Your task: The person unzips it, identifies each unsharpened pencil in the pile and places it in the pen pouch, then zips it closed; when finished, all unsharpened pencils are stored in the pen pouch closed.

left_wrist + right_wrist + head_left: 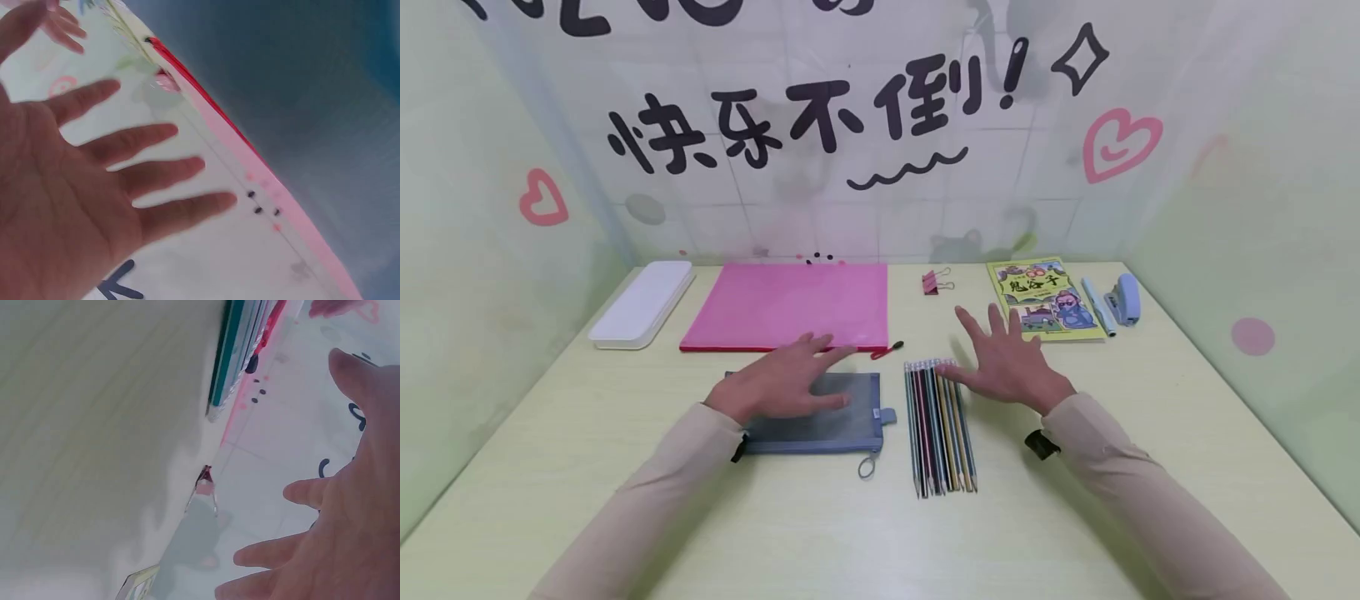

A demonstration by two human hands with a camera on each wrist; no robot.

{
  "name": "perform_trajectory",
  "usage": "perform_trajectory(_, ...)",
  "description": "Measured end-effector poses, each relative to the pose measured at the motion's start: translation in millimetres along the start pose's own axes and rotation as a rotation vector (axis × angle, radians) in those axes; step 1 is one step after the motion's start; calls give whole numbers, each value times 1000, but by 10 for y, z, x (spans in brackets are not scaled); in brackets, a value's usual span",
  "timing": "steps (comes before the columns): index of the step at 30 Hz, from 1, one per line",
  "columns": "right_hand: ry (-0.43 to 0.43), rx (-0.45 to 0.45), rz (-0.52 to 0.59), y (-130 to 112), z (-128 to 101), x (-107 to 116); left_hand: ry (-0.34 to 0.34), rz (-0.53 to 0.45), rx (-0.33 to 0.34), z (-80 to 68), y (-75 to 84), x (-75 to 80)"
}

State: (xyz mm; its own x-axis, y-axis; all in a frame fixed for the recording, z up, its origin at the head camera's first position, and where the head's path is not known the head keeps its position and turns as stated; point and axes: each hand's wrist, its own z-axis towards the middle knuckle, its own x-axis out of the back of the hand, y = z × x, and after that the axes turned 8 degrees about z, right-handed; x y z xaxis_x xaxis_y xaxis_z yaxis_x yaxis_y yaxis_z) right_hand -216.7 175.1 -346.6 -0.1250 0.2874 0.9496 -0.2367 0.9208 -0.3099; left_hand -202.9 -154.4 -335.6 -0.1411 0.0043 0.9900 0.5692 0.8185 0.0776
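From the head view, the spread left hand (782,381) hovers over a grey pouch (820,421) lying lengthwise left to right, the spread right hand (1003,362) beside pencils (938,425) pointing toward the person, while the right wrist view adds only a binder clip (205,481).

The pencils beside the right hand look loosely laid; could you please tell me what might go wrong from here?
1. The pencils lie loose in a row, and the right hand hovers spread at their eraser ends; a brush could roll or scatter them.
2. The left hand is over the grey mesh pouch, whose zipper looks closed; it could slide if pushed.
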Motion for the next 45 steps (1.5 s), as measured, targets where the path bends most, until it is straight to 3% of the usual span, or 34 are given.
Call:
perform_trajectory(6, 2, 63, 24, -95, -99, 18, 17, 79, -260, 31, 225, 13)
perform_trajectory(11, 3, 92, 56, -157, -138, 25, 9, 108, -367, 63, 381, -44)
perform_trajectory(25, -4, 115, 118, -229, -188, -14, 41, 196, -392, 198, 545, -114)
perform_trajectory(34, 64, 184, 201, -307, -224, -45, 107, 249, -446, 319, 556, -91)
perform_trajectory(39, 139, 229, 289, -378, -272, -24, 146, 161, -437, 345, 467, 70)
perform_trajectory(45, 143, 255, 499, -500, -341, -19, 130, -43, -402, 397, 319, 295)
